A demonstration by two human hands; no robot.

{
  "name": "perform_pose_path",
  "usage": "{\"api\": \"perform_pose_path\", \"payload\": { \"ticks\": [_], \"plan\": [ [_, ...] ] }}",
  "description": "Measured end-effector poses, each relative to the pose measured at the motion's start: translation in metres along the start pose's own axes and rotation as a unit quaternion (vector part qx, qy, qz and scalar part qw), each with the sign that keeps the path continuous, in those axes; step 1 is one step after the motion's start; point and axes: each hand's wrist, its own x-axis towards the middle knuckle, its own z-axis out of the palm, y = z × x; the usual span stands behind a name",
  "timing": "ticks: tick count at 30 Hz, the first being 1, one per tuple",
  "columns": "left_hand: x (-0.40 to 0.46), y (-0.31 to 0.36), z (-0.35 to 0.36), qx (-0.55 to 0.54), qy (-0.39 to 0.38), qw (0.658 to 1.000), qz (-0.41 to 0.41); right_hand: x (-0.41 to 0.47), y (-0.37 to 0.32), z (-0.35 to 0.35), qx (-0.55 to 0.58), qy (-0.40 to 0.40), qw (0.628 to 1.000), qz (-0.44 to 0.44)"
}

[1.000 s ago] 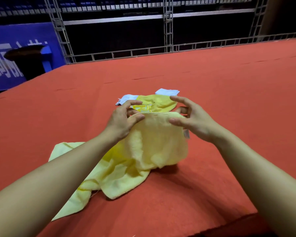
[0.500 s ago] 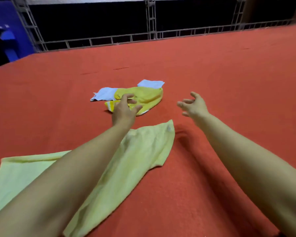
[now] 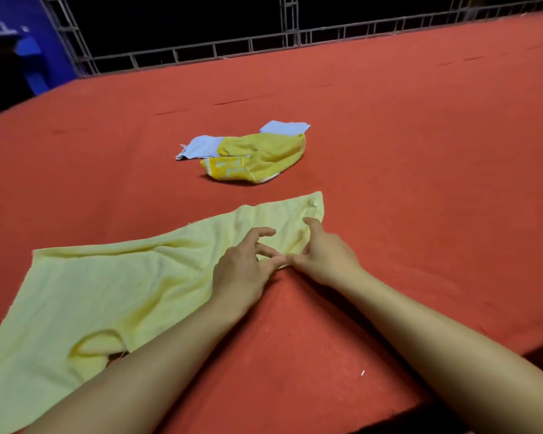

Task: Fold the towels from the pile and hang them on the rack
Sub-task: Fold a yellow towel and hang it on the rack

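A pale yellow towel [image 3: 113, 286] lay spread flat on the red felt surface [image 3: 420, 183], running from the near left edge of view up toward the middle, with one corner turned up in a small curl at its near left part and light creasing along its far edge. Beyond it, well apart toward the far middle, sat the remaining pile: a light blue cloth [image 3: 201, 145] partly covered by a crumpled bright yellow towel [image 3: 261, 155], with a second piece of blue showing behind the yellow one. The left hand [image 3: 245, 267] rested on the right-hand end of the pale towel, fingers bent and spread, the thumb and forefinger drawn together at the towel's near edge; whether cloth was actually pinched between them could not be determined. The right hand [image 3: 323, 252] lay just beside it, fingertips touching those of the left at the same edge, the forefinger extended over the towel's far right corner, other fingers curled; its grip on the fabric likewise could not be confirmed. A metal truss railing [image 3: 289, 36] bordered the far side of the surface, with a blue panel [image 3: 29, 51] at far left.
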Motion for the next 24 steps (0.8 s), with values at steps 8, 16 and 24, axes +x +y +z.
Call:
{"api": "perform_pose_path", "payload": {
  "ticks": [8,16,24],
  "plan": [
    [-0.028,-0.005,-0.009,-0.014,0.025,0.999,-0.018,-0.014,-0.014,-0.01,0.323,0.095,0.941,-0.022],
    [-0.025,0.022,-0.011,-0.007,0.028,0.998,0.053,-0.026,0.001,-0.092,0.506,0.161,0.848,-0.007],
    [-0.043,0.039,0.007,0.012,-0.048,0.993,0.104,-0.046,0.059,-0.104,0.178,0.031,0.98,0.088]
  ]
}}
